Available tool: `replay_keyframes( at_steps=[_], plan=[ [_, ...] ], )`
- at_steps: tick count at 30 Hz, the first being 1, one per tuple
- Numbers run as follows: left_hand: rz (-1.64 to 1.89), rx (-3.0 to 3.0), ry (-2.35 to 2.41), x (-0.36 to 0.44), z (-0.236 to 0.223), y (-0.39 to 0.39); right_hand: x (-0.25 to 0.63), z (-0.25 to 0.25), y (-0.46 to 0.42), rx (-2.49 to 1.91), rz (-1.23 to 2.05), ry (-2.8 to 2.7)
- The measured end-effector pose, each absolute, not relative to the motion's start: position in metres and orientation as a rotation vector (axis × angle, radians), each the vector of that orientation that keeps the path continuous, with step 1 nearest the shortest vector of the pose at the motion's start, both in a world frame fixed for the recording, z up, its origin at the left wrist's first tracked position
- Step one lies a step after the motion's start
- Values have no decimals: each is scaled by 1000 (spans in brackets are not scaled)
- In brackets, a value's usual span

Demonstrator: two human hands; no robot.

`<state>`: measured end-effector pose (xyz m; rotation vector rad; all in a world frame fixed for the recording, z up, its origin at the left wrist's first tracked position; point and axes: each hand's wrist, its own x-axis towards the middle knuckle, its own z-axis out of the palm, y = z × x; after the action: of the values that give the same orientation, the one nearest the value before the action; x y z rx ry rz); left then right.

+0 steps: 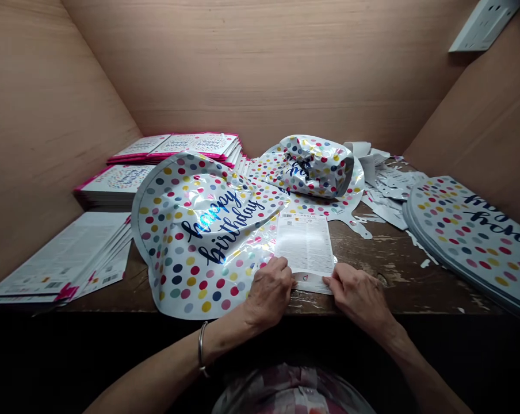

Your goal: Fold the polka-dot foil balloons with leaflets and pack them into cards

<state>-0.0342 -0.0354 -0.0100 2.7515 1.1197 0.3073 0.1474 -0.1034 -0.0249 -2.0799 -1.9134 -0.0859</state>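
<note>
Near the table's front edge lies a white printed card packet (305,244), its text side up. My left hand (272,293) is closed on its lower left corner, and my right hand (358,296) pinches the lower right corner. Between them the packet's bottom edge shows a curved flap with a small red mark. A polka-dot foil balloon (225,259) reading "happy birthday" spreads flat to the left, partly under the packet and my left hand. Behind it a crumpled, folded polka-dot balloon (316,167) rests on more dotted foil.
Stacks of pink-edged packets (191,144) stand at the back left, with fanned white packets (61,253) in front. Paper scraps (389,184) lie at the back right, beside a pile of flat dotted balloons (471,230). Wooden panels (260,63) enclose the table; a power strip (484,24) hangs upper right.
</note>
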Motion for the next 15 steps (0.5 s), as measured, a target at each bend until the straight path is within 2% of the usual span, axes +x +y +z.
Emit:
replay_keyframes(
  at_steps=[4,12,15],
  plan=[
    [250,2855,1068,-30,-10,-31,148,-24,-96,-2112,-129,-1931],
    [248,2958,654,-57,-31,-71,131,-53,-139,-1327,-270,-2161],
    [328,2981,506,-64,-31,-76,129,-61,-153,-1177,-336,-2179]
  ],
)
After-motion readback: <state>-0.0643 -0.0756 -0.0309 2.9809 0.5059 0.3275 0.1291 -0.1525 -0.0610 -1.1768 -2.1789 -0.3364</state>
